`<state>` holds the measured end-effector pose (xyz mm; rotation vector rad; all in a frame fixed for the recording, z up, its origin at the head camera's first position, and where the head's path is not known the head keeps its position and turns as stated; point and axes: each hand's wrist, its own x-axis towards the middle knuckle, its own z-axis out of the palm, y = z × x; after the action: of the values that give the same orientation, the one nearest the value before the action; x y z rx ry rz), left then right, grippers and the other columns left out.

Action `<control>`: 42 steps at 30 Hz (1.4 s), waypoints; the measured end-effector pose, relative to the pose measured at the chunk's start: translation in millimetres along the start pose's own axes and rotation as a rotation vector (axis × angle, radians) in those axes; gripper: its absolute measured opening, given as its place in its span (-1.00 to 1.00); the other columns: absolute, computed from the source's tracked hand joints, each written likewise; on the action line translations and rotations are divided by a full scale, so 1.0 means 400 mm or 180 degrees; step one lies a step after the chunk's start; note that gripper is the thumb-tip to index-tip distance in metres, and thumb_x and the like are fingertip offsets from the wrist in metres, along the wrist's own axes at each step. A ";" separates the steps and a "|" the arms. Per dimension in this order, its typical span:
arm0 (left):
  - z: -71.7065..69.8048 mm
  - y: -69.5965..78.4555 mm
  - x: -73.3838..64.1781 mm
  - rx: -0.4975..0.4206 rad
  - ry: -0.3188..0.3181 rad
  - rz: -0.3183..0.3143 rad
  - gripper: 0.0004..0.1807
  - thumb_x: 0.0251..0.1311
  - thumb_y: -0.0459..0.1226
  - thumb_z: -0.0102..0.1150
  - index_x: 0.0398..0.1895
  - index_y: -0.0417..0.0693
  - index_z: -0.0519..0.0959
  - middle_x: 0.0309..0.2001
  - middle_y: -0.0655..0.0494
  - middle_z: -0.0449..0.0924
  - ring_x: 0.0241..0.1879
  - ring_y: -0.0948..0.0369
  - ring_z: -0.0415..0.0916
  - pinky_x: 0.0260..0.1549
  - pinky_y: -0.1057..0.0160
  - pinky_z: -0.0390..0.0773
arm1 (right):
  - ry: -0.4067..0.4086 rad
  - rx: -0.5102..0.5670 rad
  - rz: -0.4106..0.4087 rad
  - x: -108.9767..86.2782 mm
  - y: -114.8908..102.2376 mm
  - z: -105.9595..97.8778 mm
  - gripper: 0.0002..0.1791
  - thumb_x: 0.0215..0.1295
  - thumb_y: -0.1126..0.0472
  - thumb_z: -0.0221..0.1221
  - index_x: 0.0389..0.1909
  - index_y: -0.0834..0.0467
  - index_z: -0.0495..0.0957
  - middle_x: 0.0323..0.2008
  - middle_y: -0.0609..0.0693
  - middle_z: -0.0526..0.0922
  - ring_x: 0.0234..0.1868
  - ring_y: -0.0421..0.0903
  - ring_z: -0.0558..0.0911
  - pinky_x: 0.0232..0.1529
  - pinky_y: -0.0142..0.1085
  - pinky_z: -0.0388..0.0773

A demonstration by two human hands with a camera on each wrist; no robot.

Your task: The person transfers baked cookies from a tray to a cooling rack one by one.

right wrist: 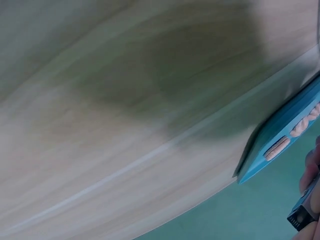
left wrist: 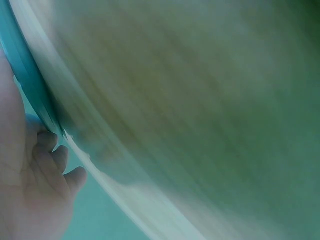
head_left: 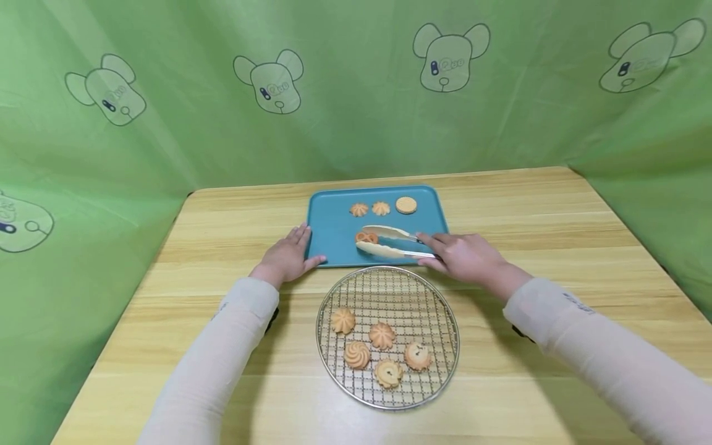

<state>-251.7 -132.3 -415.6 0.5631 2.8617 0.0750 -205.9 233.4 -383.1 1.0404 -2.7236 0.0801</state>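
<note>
My right hand [head_left: 467, 254] holds a pair of tongs [head_left: 389, 233] with pale scalloped tips and metal arms. The tips stand apart over the blue tray [head_left: 328, 238], one behind and one in front of a pretzel-shaped cookie [head_left: 364, 237]; contact is hard to tell. At the tray's left front corner rests my left hand [head_left: 286, 254], fingers extended along the left side and thumb at the front rim. Farther back on the tray lie two fluted cookies [head_left: 358, 209] and a round cookie [head_left: 406, 205]. The right wrist view shows part of that hand [right wrist: 311, 172] by the tray.
In front of the tray, close to its front edge, a round wire rack [head_left: 389, 290] carries several cookies [head_left: 357, 355] on its nearer half. The wooden table [head_left: 222, 346] holds both. Green curtain [head_left: 356, 136] hangs behind and at both sides.
</note>
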 end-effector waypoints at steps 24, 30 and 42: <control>-0.003 0.001 -0.001 0.0012 -0.0043 -0.0017 -0.03 0.32 0.30 -0.36 0.49 -0.25 -0.21 0.50 -0.11 -0.32 0.46 -0.03 -0.29 0.39 0.07 -0.12 | 0.0910 0.0074 -0.1044 -0.140 0.099 -0.008 -0.33 0.38 -0.27 -0.07 0.15 0.21 0.53 -0.23 0.16 0.68 -0.45 0.08 0.68 -0.60 -0.09 0.60; -0.001 0.001 0.000 0.0034 -0.0069 -0.0027 -0.02 0.32 0.31 -0.38 0.49 -0.24 -0.23 0.50 -0.09 -0.34 0.46 -0.01 -0.31 0.39 0.09 -0.13 | 0.1002 0.0061 -0.1311 -0.166 0.108 -0.012 -0.35 0.39 -0.24 -0.06 0.10 0.23 0.56 -0.28 0.11 0.71 -0.44 0.03 0.70 -0.63 -0.15 0.61; 0.002 0.000 0.005 0.0053 -0.0076 -0.0032 -0.02 0.31 0.32 -0.39 0.49 -0.23 -0.23 0.50 -0.08 -0.34 0.46 0.00 -0.31 0.39 0.09 -0.13 | 0.0885 0.0095 -0.1654 -0.197 0.107 -0.030 -0.37 0.41 -0.23 -0.08 0.07 0.23 0.58 -0.29 0.07 0.71 -0.46 -0.04 0.70 -0.61 -0.23 0.61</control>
<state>-253.2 -131.6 -416.7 0.5492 2.8442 0.0427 -175.2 318.3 -388.1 1.5758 -2.1422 0.1633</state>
